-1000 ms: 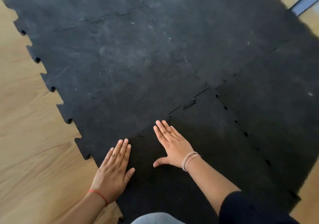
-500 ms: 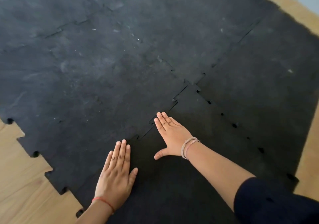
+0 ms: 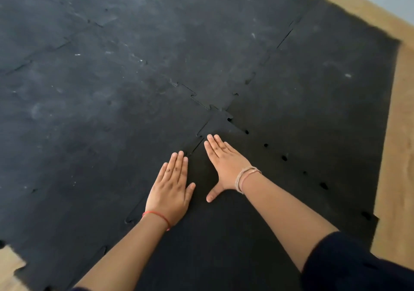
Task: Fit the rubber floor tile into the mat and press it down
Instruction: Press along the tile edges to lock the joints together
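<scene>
With the rubber floor tile (image 3: 224,234) lying at the mat's (image 3: 112,89) near edge, both flat hands, left hand (image 3: 171,190) and right hand (image 3: 226,167), fingers pressed together and grasping nothing, should press firmly along the unseated seam (image 3: 197,145) toward the corner.

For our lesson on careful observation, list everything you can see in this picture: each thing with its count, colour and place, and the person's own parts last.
Tile: one, black, bottom centre, under both hands, its far corner meeting the mat's seams.
Mat: one of several joined pieces, dusty black, filling most of the view.
Gaps: a row of small dark holes along the tile's right seam.
Floor: tan wood, right edge and bottom left corner.
Red thread: one, on the left wrist.
Beige bands: a few, on the right wrist.
Sleeve: dark, bottom right.
Left hand: flat, palm down, at the tile's left seam.
Right hand: flat, palm down on the tile.
</scene>
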Motion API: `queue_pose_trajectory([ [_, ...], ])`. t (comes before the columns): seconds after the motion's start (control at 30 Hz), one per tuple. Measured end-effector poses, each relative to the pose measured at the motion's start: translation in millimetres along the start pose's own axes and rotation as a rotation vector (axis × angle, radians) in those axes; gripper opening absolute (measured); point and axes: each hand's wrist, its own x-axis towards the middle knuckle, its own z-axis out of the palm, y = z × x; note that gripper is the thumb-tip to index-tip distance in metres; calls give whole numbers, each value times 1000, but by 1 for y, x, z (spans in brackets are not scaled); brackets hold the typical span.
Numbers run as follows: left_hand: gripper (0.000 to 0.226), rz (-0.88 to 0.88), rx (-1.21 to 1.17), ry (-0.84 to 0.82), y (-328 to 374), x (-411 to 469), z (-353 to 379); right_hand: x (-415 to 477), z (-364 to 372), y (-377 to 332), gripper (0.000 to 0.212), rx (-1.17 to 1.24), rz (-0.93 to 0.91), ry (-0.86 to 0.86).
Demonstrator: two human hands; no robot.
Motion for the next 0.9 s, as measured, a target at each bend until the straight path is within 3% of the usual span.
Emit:
queue_pose_trajectory([
  [0.13, 64, -14, -12, 1, 2, 4, -2, 9, -5, 4, 140, 11, -5, -78],
  [0.2, 65, -8, 4, -25, 2, 1, -3, 10, -15, 9, 122, 103, -19, -92],
  [0.27, 68, -11, 12, -20, 2, 1, -6, 8, -21, 21, 101, 273, 30, 26],
  [0.33, 71, -15, -8, -39, 3, 2, -11, 7, -21, 37, 105, 364, 243, 224],
  [0.43, 75, -10, -75, -36, 5, 4, -15, 12, -19, 50, 114, 404, 528, 227],
  [0.53, 82, -10, -100, -8, 2, 2, -9, 17, -22, 46, 91, 361, 529, 383],
  [0.6, 84, -11, -90, -3, 0, 2, -5, 16, -28, 48, 82, 312, 526, 387],
  [0.9, 85, -3, -77, 6, -4, 3, 0, 15, -26, 47, 87, 467, 578, 377],
])
